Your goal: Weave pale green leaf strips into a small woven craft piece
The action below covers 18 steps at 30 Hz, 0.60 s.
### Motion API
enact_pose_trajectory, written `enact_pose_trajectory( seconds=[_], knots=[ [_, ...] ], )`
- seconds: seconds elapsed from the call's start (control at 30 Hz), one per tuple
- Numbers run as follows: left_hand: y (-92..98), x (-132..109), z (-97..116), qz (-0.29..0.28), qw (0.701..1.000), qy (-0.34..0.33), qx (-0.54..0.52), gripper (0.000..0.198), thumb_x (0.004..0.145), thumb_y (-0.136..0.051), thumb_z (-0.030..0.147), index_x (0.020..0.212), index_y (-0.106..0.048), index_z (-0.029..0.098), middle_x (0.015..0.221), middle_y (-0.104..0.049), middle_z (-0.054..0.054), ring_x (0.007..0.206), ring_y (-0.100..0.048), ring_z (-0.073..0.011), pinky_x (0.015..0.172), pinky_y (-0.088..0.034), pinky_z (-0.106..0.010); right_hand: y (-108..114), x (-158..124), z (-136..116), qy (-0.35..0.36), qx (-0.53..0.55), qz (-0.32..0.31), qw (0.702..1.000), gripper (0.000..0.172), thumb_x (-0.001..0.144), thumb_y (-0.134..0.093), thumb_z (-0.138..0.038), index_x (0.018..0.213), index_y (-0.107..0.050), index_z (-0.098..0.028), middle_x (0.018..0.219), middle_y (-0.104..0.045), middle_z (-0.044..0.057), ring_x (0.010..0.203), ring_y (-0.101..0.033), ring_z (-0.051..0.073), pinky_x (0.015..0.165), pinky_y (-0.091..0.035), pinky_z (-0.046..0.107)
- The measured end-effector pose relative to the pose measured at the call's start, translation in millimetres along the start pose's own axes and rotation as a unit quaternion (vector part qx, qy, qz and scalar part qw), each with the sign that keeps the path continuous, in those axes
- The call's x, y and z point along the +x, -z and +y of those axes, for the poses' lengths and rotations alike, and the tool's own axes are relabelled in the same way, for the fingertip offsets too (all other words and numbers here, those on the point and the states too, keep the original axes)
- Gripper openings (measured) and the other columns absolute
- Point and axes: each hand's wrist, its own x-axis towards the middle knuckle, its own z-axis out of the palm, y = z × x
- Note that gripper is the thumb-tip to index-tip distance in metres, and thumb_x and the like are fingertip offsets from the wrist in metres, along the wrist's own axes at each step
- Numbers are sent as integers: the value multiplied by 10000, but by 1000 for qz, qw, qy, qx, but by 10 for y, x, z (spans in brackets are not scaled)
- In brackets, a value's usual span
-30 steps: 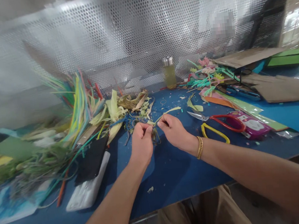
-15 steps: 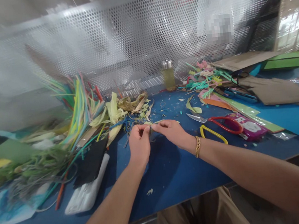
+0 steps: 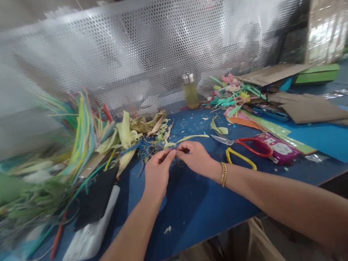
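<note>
My left hand point(image 3: 158, 171) and my right hand point(image 3: 196, 158) meet over the middle of the blue table, thumbs and fingertips pinched together. Whatever lies between the fingertips is too small and covered to make out. Just beyond them runs a thin pale-green husk strip point(image 3: 191, 137); I cannot tell whether it is joined to what I pinch. Dried corn husks point(image 3: 127, 131) and a tangle of blue string point(image 3: 146, 146) lie to the left, close to my left hand. Red-handled scissors point(image 3: 243, 144) rest to the right with blades apart, near a yellow-handled tool point(image 3: 241, 159).
Colourful pipe cleaners point(image 3: 84, 127) stand at the left beside green plant-like stuff point(image 3: 32, 189). Nearer are a black flat item point(image 3: 96, 197) and a white packet point(image 3: 93, 236). A bottle point(image 3: 190, 92) stands by the perforated metal screen point(image 3: 153, 46). Brown paper point(image 3: 316, 106) and a purple packet point(image 3: 278, 148) lie right.
The view has shifted slightly, so the table's things sit further left. My fingertips stay pinched together, a little nearer me, and the husk strip beyond them shows more plainly.
</note>
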Motion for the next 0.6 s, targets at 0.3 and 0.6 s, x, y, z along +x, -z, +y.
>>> enact_pose_trajectory(
  seconds=[0.3, 0.6],
  knots=[
    [28, 42, -47, 15, 987, 90, -130, 338, 598, -828, 398, 811, -729, 155, 799, -705, -31, 646, -558, -100, 548, -389, -197, 259, -80, -232, 94, -257, -64, 960, 189, 860, -607, -315, 916, -720, -175, 889, -697, 76, 851, -610, 184, 771, -435, 300],
    [-24, -62, 116, -28, 935, 188, -300, 143, 680, -787, 157, 785, -697, 121, 840, -718, -65, 588, -577, -56, 533, -475, -158, 1137, -567, -303, -90, -660, -16, 745, 296, 824, -625, -410, 889, -700, -131, 878, -644, 215, 852, -634, 345, 710, -443, 431]
  ],
)
